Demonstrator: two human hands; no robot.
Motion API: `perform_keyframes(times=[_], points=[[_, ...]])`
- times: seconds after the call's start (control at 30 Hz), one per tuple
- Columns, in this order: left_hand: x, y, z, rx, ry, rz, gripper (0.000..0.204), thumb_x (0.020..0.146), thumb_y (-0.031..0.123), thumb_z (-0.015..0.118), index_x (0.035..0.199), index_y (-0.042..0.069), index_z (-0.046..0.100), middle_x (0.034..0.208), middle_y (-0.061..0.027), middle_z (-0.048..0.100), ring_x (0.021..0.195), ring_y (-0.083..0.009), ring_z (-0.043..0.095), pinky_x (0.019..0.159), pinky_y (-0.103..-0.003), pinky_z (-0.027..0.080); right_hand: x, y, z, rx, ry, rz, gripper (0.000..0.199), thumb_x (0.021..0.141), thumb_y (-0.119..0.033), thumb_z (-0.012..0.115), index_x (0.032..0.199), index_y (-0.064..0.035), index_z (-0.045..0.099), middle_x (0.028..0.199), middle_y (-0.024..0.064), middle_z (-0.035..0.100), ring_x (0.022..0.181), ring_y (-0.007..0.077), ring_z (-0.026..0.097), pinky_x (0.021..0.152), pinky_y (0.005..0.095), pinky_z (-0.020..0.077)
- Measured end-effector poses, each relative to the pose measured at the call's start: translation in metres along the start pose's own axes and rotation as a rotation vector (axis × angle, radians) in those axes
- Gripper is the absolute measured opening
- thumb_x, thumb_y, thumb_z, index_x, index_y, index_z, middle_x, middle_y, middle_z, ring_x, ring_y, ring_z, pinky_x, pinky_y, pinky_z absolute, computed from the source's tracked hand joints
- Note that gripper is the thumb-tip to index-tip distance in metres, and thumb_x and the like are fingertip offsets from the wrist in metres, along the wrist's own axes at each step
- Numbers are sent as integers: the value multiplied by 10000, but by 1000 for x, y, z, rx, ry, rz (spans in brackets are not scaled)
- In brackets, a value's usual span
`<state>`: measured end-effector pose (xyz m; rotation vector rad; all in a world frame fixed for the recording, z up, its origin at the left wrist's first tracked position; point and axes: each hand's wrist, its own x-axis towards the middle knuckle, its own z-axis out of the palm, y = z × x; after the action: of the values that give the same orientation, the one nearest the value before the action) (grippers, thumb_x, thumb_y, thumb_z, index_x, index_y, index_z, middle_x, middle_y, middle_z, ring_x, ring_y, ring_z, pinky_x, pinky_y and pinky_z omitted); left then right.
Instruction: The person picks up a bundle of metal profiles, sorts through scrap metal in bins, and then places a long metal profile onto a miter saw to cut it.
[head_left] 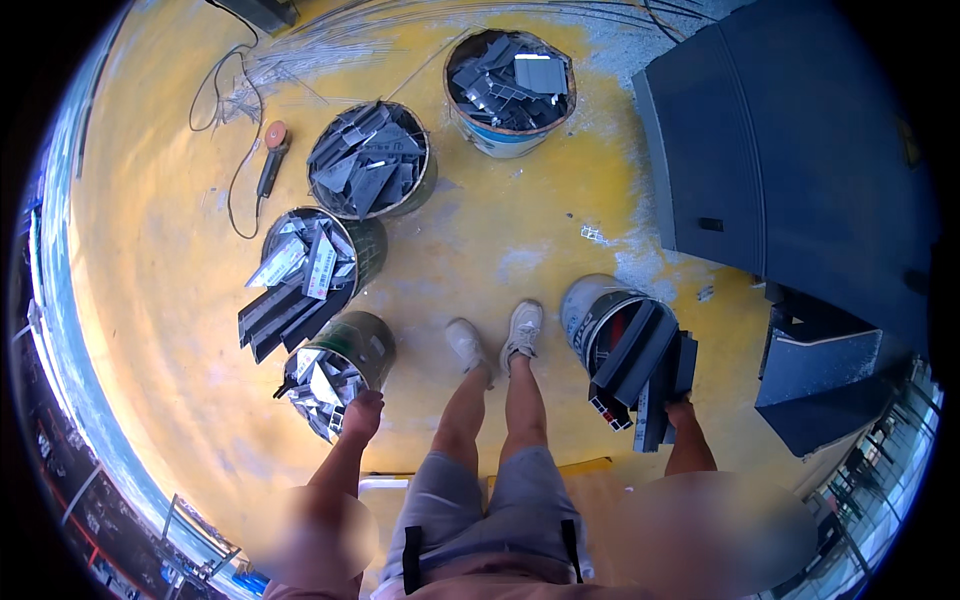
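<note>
My left hand (363,415) is closed in a fist beside the rim of a green bucket (366,342) at the lower left; what its fingers hold, if anything, is hidden. That bucket holds small white and grey offcuts (325,384). On the right, a grey bucket (590,308) carries long dark profile offcuts (640,352) that stick out over its rim toward me. My right hand (681,411) is closed against the outer dark profile offcut (684,367), its fingers partly hidden. Both arms reach down on either side of my legs.
More buckets of offcuts stand ahead: one with long pieces (370,245), one dark (425,185), one blue-white (505,143). An angle grinder (271,165) with its cable lies at the left. Thin strips (320,50) litter the back. A large dark cabinet-like block (800,130) stands right.
</note>
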<state>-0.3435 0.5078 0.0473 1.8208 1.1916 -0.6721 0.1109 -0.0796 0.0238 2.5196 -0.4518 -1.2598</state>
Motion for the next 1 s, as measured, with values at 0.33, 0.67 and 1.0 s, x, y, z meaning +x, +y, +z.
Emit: perform_keyframes(times=[0.33,0.67,1.0], points=[[19,124,25,-269,-113,53,224,892,192,543,1045,67,648,1051,-139,667,990,-317,631,846,-380,496,18,12,8,356,107,-22,1034,749,-322,706,1493,8,69,1408,278,407,1281,411,439,1054,455,390],[34,120,43,-368,51,15,320,907,273,502,1118,64,623,1132,-141,643,1002,-265,634,854,-355,486,6,-31,-32,-21,488,-48,687,931,-351,525,1455,22,282,1447,255,381,1334,401,368,1098,441,323],[48,271,82,-1822,-97,-529,445,924,360,458,1264,89,553,1186,-84,618,1112,-231,550,896,-386,428,-337,-337,-49,323,50,-1749,541,1021,-323,323,1402,55,385,1493,207,352,1410,344,288,1136,442,225]])
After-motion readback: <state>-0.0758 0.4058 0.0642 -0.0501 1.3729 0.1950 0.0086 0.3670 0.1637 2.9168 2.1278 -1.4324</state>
